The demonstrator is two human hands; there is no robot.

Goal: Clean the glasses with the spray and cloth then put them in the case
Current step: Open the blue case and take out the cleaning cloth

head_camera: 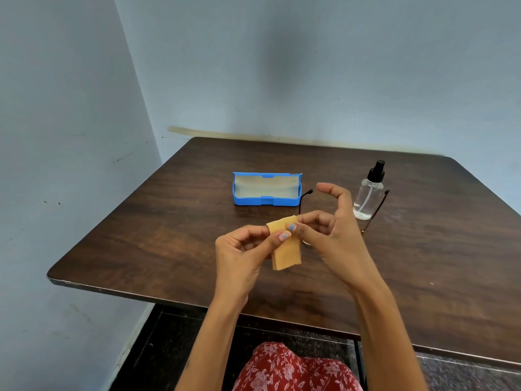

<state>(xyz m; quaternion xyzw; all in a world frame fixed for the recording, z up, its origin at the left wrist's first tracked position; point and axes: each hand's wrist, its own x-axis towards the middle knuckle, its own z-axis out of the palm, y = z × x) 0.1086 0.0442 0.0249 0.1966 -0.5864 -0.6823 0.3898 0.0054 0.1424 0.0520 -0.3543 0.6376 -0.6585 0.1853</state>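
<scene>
Head view. The left hand is raised above the tabletop with its thumb and forefinger pinched on the upper edge of the orange cleaning cloth; the remaining fingers are curled loosely behind the pinch. The right hand is placed just beside it, and the same upper edge is pinched between its thumb and middle fingers, while the index finger is lifted and hooked clear of the fabric. The cloth is seen folded into a narrow strip, and its zigzag-cut lower edge hangs free below both hands. The two-handed grip at one edge is judged to serve for opening out or refolding the cloth so that a clean face is presented for wiping.

The glasses are left on the tabletop behind the hands and are largely hidden by them. One dark temple arm is visible near the right end of the case, the other beside the bottle, and part of a lens rim shows below the right hand's fingers. No hand is in contact with them.

The blue glasses case is set further back, near the centre of the tabletop, with its lid open and the pale lining exposed; it is judged to be kept open for later insertion. The clear spray bottle, fitted with a black pump head, is stood upright to the right, within reach of the right hand.
</scene>
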